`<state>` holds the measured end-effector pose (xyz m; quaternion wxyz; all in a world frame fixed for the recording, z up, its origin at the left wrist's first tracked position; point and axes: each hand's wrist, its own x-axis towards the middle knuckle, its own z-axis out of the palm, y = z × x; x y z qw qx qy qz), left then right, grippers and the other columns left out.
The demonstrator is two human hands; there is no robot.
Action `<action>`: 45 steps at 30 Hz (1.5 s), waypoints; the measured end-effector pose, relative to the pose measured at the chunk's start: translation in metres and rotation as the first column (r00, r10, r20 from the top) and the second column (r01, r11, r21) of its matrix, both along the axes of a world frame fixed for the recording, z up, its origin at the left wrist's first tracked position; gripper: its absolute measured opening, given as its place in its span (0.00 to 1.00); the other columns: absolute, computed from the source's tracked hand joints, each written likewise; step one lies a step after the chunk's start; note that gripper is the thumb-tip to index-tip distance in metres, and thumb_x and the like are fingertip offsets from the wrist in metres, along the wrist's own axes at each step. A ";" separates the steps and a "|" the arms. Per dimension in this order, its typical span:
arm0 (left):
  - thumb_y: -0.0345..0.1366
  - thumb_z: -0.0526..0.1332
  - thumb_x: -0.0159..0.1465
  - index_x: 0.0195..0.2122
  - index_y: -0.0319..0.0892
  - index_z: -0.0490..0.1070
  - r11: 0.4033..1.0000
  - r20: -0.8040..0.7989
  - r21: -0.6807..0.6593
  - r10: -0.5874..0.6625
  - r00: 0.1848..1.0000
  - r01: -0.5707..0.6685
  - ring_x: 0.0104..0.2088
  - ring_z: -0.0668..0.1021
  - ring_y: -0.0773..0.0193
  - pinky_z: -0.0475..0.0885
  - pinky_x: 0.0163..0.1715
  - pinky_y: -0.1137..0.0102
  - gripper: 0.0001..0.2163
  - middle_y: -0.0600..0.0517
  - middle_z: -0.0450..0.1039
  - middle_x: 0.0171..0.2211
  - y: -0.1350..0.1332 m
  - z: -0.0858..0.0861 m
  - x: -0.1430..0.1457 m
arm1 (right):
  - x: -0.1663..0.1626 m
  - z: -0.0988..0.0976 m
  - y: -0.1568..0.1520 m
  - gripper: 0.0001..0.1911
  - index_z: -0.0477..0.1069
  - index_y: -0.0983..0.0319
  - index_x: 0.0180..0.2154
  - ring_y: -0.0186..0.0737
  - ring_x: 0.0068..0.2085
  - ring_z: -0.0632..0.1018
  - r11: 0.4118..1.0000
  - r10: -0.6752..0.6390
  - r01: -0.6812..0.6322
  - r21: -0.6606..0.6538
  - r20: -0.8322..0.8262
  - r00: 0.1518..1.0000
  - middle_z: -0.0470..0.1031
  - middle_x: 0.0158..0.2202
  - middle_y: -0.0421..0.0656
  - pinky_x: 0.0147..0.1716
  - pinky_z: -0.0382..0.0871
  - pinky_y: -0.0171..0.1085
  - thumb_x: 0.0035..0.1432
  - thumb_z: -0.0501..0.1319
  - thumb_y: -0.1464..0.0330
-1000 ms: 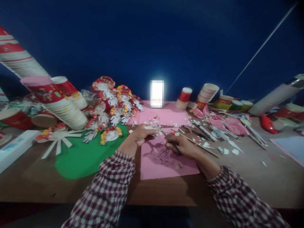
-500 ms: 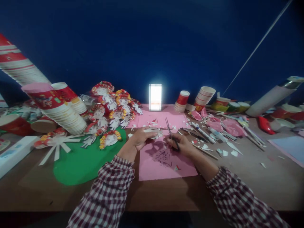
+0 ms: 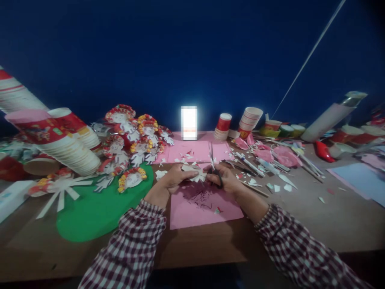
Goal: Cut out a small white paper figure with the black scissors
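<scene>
Cup stacks (image 3: pixel 76 154) left, paper figures (image 3: pixel 146 128) beside them, paper piece (image 3: pixel 196 175) above a sheet (image 3: pixel 192 218), probably pens (image 3: pixel 249 163) right

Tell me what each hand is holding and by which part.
Right hand: scissors, by the dark handles. Left hand: a white paper cutout, by its left side, thumb on top.

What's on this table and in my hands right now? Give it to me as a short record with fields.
Left hand: holds a white paper piece
Right hand: holds black-handled scissors, blades pointing away from you
Below hands: pink sheet with dark marks or strands
Left side: green sheet, paper figures, cup stack
Right side: white scraps, pink pieces, red object
Back: bright pixelated rectangle, dark blue backdrop
</scene>
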<state>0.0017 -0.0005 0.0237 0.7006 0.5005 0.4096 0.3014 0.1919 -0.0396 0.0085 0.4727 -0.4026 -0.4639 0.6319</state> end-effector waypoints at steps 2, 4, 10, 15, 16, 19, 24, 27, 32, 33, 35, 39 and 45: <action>0.37 0.69 0.47 0.38 0.36 0.76 1.000 0.013 -0.007 0.012 1.000 -0.012 0.21 0.71 0.70 0.63 0.19 0.76 0.18 0.49 0.74 0.26 -0.001 0.001 0.001 | -0.001 0.000 -0.001 0.18 0.69 0.62 0.36 0.31 0.22 0.71 1.000 0.024 -0.024 -0.020 -0.022 0.999 0.71 0.21 0.36 0.20 0.60 0.30 0.43 0.69 0.63; 0.37 0.70 0.46 0.38 0.37 0.75 0.999 0.017 -0.025 0.031 0.999 -0.031 0.22 0.72 0.69 0.63 0.19 0.75 0.18 0.50 0.74 0.26 -0.002 0.003 0.002 | -0.002 0.002 -0.003 0.18 0.68 0.62 0.35 0.31 0.21 0.70 0.998 0.039 -0.041 -0.041 -0.047 0.998 0.70 0.21 0.36 0.19 0.59 0.30 0.43 0.70 0.62; 0.37 0.69 0.46 0.35 0.38 0.75 0.991 -0.011 -0.078 0.105 0.994 -0.105 0.22 0.72 0.70 0.65 0.22 0.75 0.15 0.52 0.73 0.25 -0.005 0.008 0.004 | -0.005 0.011 -0.008 0.18 0.67 0.61 0.38 0.31 0.24 0.71 0.997 -0.005 -0.005 -0.071 -0.129 0.992 0.70 0.23 0.37 0.18 0.57 0.28 0.47 0.67 0.60; 0.36 0.69 0.46 0.33 0.37 0.74 0.998 0.012 -0.039 0.039 0.999 -0.039 0.21 0.71 0.72 0.62 0.20 0.77 0.13 0.52 0.73 0.25 -0.005 0.003 0.005 | -0.003 0.006 -0.004 0.18 0.69 0.62 0.36 0.31 0.24 0.71 1.000 -0.006 0.004 -0.022 -0.051 0.999 0.70 0.21 0.36 0.21 0.59 0.29 0.44 0.68 0.63; 0.36 0.69 0.46 0.33 0.37 0.74 0.999 0.019 -0.033 0.020 1.000 -0.019 0.21 0.71 0.71 0.62 0.20 0.77 0.13 0.52 0.73 0.25 -0.005 0.001 0.005 | -0.002 0.005 -0.003 0.18 0.69 0.62 0.36 0.31 0.24 0.71 1.000 0.008 -0.009 -0.009 -0.037 0.999 0.70 0.21 0.36 0.22 0.60 0.30 0.42 0.69 0.64; 0.36 0.69 0.46 0.31 0.36 0.73 0.998 0.022 -0.050 0.029 0.999 -0.028 0.22 0.72 0.70 0.65 0.22 0.76 0.13 0.51 0.72 0.25 -0.005 -0.001 0.010 | -0.001 0.001 -0.001 0.18 0.70 0.62 0.35 0.30 0.23 0.70 0.999 0.034 -0.035 -0.016 -0.048 0.998 0.69 0.21 0.35 0.23 0.60 0.30 0.40 0.70 0.65; 0.37 0.70 0.47 0.33 0.37 0.72 0.991 0.124 -0.080 0.117 0.985 -0.108 0.23 0.73 0.69 0.69 0.26 0.73 0.14 0.51 0.73 0.26 -0.009 -0.002 0.019 | -0.004 -0.003 0.000 0.22 0.70 0.62 0.39 0.30 0.23 0.71 0.996 -0.071 0.065 -0.053 -0.135 0.988 0.71 0.23 0.35 0.25 0.64 0.31 0.39 0.70 0.68; 0.35 0.69 0.48 0.37 0.37 0.72 0.997 0.168 -0.048 0.067 0.984 -0.059 0.27 0.75 0.67 0.70 0.28 0.71 0.16 0.49 0.74 0.30 -0.012 -0.003 0.022 | -0.006 -0.006 0.003 0.23 0.70 0.62 0.39 0.30 0.23 0.71 0.989 -0.146 0.138 -0.055 -0.185 0.972 0.71 0.23 0.35 0.25 0.64 0.32 0.37 0.71 0.68; 0.32 0.69 0.47 0.39 0.37 0.71 0.998 0.176 -0.042 0.045 0.983 -0.038 0.24 0.73 0.68 0.70 0.26 0.71 0.17 0.51 0.73 0.29 -0.012 -0.006 0.024 | -0.005 -0.008 0.005 0.22 0.70 0.63 0.38 0.29 0.23 0.70 0.986 -0.168 0.163 -0.039 -0.199 0.966 0.69 0.21 0.34 0.24 0.63 0.30 0.37 0.71 0.69; 0.32 0.70 0.47 0.39 0.38 0.71 0.998 0.177 -0.045 0.048 0.983 -0.041 0.24 0.73 0.68 0.70 0.25 0.71 0.17 0.51 0.73 0.29 -0.012 -0.006 0.024 | -0.005 -0.008 0.005 0.22 0.70 0.63 0.38 0.29 0.23 0.70 0.986 -0.164 0.159 -0.040 -0.201 0.966 0.70 0.22 0.34 0.24 0.64 0.30 0.37 0.71 0.69; 0.31 0.70 0.46 0.38 0.38 0.71 0.997 0.184 -0.051 0.066 0.981 -0.057 0.25 0.74 0.67 0.69 0.26 0.72 0.18 0.51 0.73 0.29 -0.013 -0.005 0.025 | -0.005 -0.007 0.004 0.22 0.69 0.63 0.38 0.29 0.23 0.70 0.988 -0.155 0.150 -0.041 -0.209 0.966 0.71 0.23 0.35 0.24 0.64 0.30 0.37 0.71 0.69; 0.30 0.70 0.44 0.37 0.37 0.72 0.993 0.188 -0.067 0.107 0.976 -0.096 0.26 0.74 0.68 0.69 0.27 0.74 0.18 0.51 0.74 0.29 -0.014 0.000 0.026 | -0.005 -0.006 0.003 0.23 0.69 0.62 0.39 0.29 0.23 0.70 0.990 -0.141 0.135 -0.044 -0.207 0.968 0.71 0.23 0.35 0.24 0.64 0.30 0.37 0.71 0.68; 0.32 0.69 0.46 0.38 0.37 0.73 0.994 0.170 -0.053 0.102 0.980 -0.095 0.26 0.74 0.68 0.68 0.27 0.74 0.16 0.50 0.74 0.30 -0.013 -0.003 0.025 | -0.005 -0.008 0.003 0.24 0.68 0.61 0.39 0.30 0.23 0.70 0.990 -0.142 0.140 -0.022 -0.208 0.968 0.70 0.23 0.34 0.25 0.64 0.32 0.37 0.72 0.66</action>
